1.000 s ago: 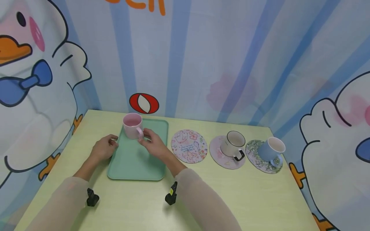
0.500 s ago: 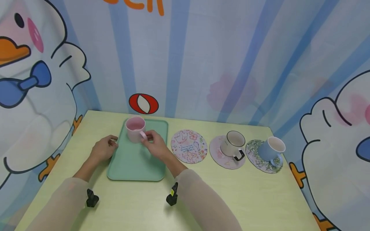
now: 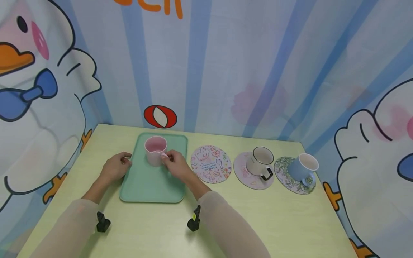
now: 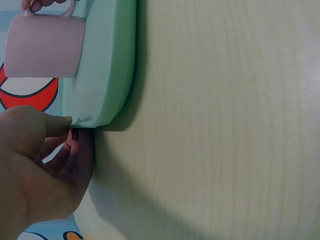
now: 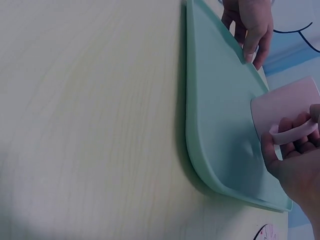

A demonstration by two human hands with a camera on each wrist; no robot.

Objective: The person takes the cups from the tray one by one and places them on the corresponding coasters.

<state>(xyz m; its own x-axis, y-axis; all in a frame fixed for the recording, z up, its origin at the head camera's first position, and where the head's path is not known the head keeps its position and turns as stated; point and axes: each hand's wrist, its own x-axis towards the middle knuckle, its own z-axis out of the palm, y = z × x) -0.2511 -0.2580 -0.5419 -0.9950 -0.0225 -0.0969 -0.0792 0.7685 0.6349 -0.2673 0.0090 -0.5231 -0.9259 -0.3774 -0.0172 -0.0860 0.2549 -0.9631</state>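
Note:
A pink mug (image 3: 153, 157) stands upright over the far half of a green rectangular tray (image 3: 151, 188). My right hand (image 3: 177, 165) grips the mug by its handle, fingers curled through it in the right wrist view. At the tray's left side, my left hand (image 3: 115, 167) pinches the rim, thumb on top and fingers below, as the left wrist view shows. Whether the mug's base fully touches the tray is hard to tell.
Right of the tray lies a round floral coaster (image 3: 211, 164). Beyond it a white mug (image 3: 258, 163) with a black handle stands on a pink coaster (image 3: 240, 168), and a blue mug (image 3: 298, 168) on a leafy coaster (image 3: 287, 183). A patterned curtain (image 3: 219, 71) hangs behind the table.
The pink mug, held in my right hand, has moved right and toward me from the tray's far left corner. My left hand has stayed on the rim.

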